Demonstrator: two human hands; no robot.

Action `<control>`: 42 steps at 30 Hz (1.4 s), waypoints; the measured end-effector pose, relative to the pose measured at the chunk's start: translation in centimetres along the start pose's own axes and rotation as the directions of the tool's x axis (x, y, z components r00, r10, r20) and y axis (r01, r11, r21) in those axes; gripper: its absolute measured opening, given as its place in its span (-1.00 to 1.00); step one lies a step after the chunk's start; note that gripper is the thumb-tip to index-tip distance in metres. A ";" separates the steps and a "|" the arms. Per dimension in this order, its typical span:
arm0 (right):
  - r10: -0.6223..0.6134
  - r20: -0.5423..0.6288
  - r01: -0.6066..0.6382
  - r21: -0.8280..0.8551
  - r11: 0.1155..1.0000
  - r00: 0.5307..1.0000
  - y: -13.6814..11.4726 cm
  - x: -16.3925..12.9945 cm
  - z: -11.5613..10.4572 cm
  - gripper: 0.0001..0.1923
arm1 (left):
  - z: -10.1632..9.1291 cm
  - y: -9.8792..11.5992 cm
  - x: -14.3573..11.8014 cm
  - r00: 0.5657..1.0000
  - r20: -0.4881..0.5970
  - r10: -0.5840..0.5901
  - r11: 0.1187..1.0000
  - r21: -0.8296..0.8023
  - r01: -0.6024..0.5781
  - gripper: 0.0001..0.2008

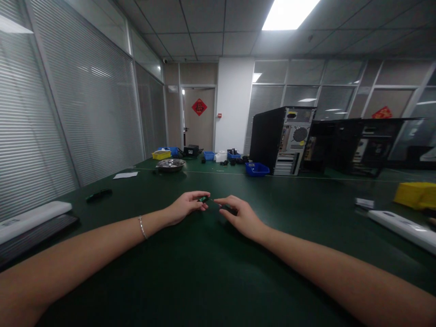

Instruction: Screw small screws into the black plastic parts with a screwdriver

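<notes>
Because the left hand (185, 206) pinches a small green piece (203, 199) between thumb and fingers at the frame's center, I judge it could slip if that grip loosened. Just right of it, the right hand (244, 218) curves its thumb and forefinger close; I cannot tell whether they hold anything. A careless nudge from them might knock the piece onto the dark green counter (177, 272), where similar color could hide it. Farther off, left of center, the metal bowl (171, 165) seems unlikely to interfere.
</notes>
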State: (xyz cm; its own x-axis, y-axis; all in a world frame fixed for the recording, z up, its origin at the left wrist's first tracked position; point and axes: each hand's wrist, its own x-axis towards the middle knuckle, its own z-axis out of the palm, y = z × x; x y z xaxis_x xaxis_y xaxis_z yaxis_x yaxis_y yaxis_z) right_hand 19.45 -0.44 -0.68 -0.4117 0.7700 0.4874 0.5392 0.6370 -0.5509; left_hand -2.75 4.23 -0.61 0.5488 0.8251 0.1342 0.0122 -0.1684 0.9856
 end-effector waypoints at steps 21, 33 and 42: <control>-0.021 0.066 0.026 -0.073 0.997 0.998 -0.6 -0.3 -0.3 -0.65 | 0.4 0.6 -0.7 0.984 0.052 0.172 0.906 0.384 -0.178 -0.70; -0.066 0.063 0.066 0.006 0.998 0.996 -0.5 -0.2 -0.5 -0.67 | 0.6 0.7 -0.5 0.989 0.041 0.145 0.964 0.221 -0.150 -0.73; -0.077 0.049 0.078 -0.011 0.997 0.996 -0.9 -0.3 -0.5 -0.64 | 0.7 0.7 -0.4 0.992 0.009 0.123 0.977 0.173 -0.122 -0.71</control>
State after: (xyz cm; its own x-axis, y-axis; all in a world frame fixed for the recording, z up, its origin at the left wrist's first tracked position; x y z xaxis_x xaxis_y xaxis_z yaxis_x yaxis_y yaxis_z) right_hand 19.49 -1.23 0.04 -0.4874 0.7195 0.4946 0.5140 0.6944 -0.5036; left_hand -2.37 3.39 -0.09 0.5541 0.7931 0.2529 0.0891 -0.3586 0.9292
